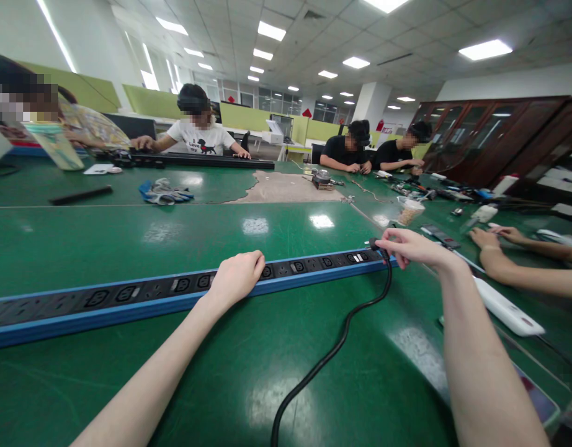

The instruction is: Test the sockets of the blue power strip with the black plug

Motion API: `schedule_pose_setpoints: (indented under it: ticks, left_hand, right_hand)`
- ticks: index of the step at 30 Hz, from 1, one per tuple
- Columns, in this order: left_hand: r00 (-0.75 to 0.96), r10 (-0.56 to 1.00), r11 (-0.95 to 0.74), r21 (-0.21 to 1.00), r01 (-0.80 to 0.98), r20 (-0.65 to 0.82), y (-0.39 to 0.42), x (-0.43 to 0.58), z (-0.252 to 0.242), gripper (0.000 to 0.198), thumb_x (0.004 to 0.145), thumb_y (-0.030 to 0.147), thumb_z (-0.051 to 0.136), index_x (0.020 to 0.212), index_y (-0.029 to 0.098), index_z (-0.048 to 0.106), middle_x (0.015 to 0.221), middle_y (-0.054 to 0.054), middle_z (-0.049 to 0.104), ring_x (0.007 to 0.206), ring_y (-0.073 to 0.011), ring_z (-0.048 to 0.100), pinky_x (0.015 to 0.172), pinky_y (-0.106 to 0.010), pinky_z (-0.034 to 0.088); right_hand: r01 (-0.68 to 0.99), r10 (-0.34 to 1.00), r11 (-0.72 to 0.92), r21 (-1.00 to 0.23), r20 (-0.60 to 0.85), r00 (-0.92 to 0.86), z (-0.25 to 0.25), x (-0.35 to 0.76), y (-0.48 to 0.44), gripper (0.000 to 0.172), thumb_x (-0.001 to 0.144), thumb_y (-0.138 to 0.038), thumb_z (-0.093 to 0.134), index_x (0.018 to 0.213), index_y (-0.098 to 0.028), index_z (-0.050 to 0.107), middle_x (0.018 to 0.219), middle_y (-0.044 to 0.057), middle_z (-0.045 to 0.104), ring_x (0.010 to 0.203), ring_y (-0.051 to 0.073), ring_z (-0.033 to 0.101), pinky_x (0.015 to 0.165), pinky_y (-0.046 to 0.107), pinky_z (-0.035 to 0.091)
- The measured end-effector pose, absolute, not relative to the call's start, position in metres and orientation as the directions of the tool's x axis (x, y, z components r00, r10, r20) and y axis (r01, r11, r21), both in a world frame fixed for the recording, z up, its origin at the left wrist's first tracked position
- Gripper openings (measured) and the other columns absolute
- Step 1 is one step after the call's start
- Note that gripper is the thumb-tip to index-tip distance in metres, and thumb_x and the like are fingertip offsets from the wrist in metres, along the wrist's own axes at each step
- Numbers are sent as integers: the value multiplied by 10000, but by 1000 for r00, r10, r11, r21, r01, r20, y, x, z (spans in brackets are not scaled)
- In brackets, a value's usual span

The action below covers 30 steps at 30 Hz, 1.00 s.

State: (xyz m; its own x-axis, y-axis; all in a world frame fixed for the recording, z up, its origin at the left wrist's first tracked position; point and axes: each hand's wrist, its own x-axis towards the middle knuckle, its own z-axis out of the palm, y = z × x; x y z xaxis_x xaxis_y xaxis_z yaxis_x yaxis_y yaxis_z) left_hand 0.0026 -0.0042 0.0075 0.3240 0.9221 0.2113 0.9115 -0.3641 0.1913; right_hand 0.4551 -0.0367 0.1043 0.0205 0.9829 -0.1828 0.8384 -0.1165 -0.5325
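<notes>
A long blue and black power strip (128,297) lies across the green table (183,236) in front of me. My left hand (237,277) rests on the strip near its middle, fingers curled over its top. My right hand (414,247) pinches the black cable's end (375,244) where it meets the strip's right end. The black cable (335,347) runs from there down toward me across the table.
A white power strip (507,308) lies at my right, beside another person's hands (497,238). Gloves (164,192), a black bar (81,195), a clear cup (409,211) and small tools lie farther back. Several people sit along the far side of the table.
</notes>
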Motion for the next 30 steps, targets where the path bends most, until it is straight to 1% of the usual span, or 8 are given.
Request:
schedule_pose_setpoints:
  ticks: [5, 9, 12, 15, 18, 21, 24, 30]
  left_hand:
    - [315, 930, -352, 204, 914, 191, -5, 4, 10, 434, 1066, 452, 308, 1023, 240, 685, 1000, -77, 772, 902, -230, 721, 754, -297, 469]
    - [318, 929, -353, 197, 915, 188, -6, 4, 11, 436, 1065, 446, 308, 1025, 237, 688, 1003, -83, 771, 905, -237, 721, 767, -304, 477]
    - [321, 928, -356, 193, 914, 190, -5, 4, 10, 449, 1065, 454, 299, 1022, 238, 690, 994, -85, 769, 892, -245, 720, 767, -314, 481]
    - [319, 930, -352, 195, 915, 181, -4, 3, 9, 458, 1064, 463, 295, 1020, 239, 692, 990, -83, 771, 881, -238, 719, 763, -308, 477]
    - [315, 932, -348, 197, 916, 181, -3, 3, 8, 459, 1063, 465, 293, 1015, 242, 692, 989, -80, 773, 881, -234, 717, 757, -305, 471]
    - [313, 932, -346, 199, 917, 181, -3, 3, 7, 457, 1061, 464, 293, 1018, 243, 691, 991, -79, 773, 886, -234, 718, 750, -305, 468]
    - [312, 934, -344, 201, 917, 174, -2, 4, 7, 448, 1059, 461, 301, 1043, 244, 693, 1005, -81, 773, 895, -232, 720, 746, -300, 467]
    - [311, 933, -343, 193, 919, 179, -3, 4, 7, 447, 1061, 456, 299, 1047, 245, 693, 1006, -82, 774, 895, -240, 722, 750, -306, 474]
  right_hand:
    - [849, 995, -99, -519, -42, 90, 99, 470, -30, 504, 925, -647, 596, 1101, -175, 609, 561, 10, 627, 473, 166, 573, 493, 260, 425]
    - [873, 984, -121, -472, 60, 169, 97, 474, -29, 514, 925, -577, 598, 1242, -172, 606, 583, -5, 636, 457, 158, 545, 488, 262, 414]
    - [894, 986, -160, -420, -31, 161, 93, 480, -29, 521, 921, -581, 611, 1234, -164, 638, 638, 26, 687, 527, 184, 624, 537, 274, 466]
    - [922, 982, -170, -348, -142, 128, 86, 488, -26, 465, 923, -559, 626, 1162, -163, 671, 749, 62, 750, 618, 202, 693, 587, 277, 503]
    - [957, 983, -169, -236, -114, 146, 79, 494, -21, 403, 945, -530, 596, 1102, -170, 687, 861, 79, 780, 671, 201, 711, 615, 276, 506]
    - [984, 985, -173, -44, -36, 171, 77, 493, -16, 371, 937, -528, 596, 1042, -189, 701, 946, 92, 783, 790, 227, 729, 662, 284, 502]
    - [980, 985, -168, 110, -14, 171, 79, 483, -13, 389, 935, -561, 581, 1043, -210, 707, 1047, 114, 773, 921, 268, 731, 738, 318, 510]
    - [946, 983, -176, 271, -4, 184, 84, 456, -13, 390, 972, -531, 546, 1144, -200, 662, 1160, 185, 738, 1021, 339, 720, 819, 416, 512]
